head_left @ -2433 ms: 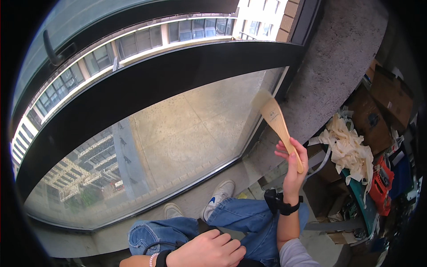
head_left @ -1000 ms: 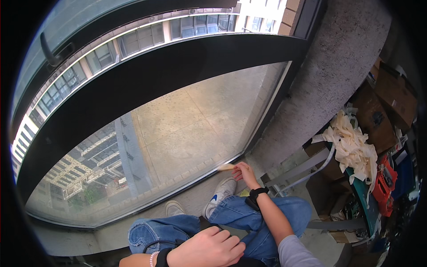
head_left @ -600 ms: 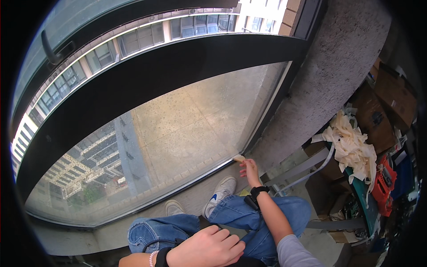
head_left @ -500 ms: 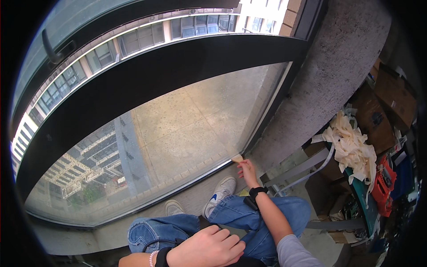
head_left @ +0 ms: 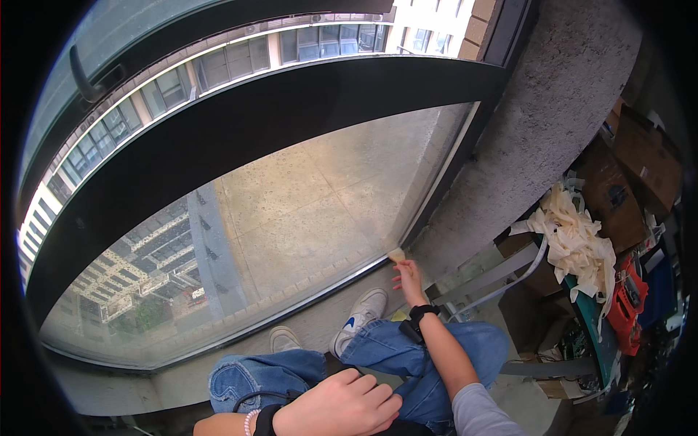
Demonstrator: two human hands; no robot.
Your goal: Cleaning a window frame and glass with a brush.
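Note:
Between the fingertips of my right hand [head_left: 408, 280] is a small pale tan flared piece [head_left: 396, 255], a bit like a brush head; its exact kind is too small to tell. Its wide end touches the bottom right corner of the window frame [head_left: 331, 293], where the frame meets the rough grey wall. My left hand [head_left: 338, 402] rests over my lap, back upward, with its fingers curled in. Nothing shows in it, though its palm is hidden. The window pane [head_left: 291, 196] is speckled with drops or spots.
My shoes [head_left: 366, 309] stand on the ledge below the window. To the right are a grey metal frame [head_left: 488, 270], a heap of crumpled cream strips [head_left: 578, 240], a red plastic item [head_left: 627, 309] and cardboard boxes [head_left: 607, 192]. The concrete wall [head_left: 542, 123] rises beside the window.
My right hand has shifted slightly right and away from me, and the tan piece has moved further into the frame's corner. My left hand has stayed in place.

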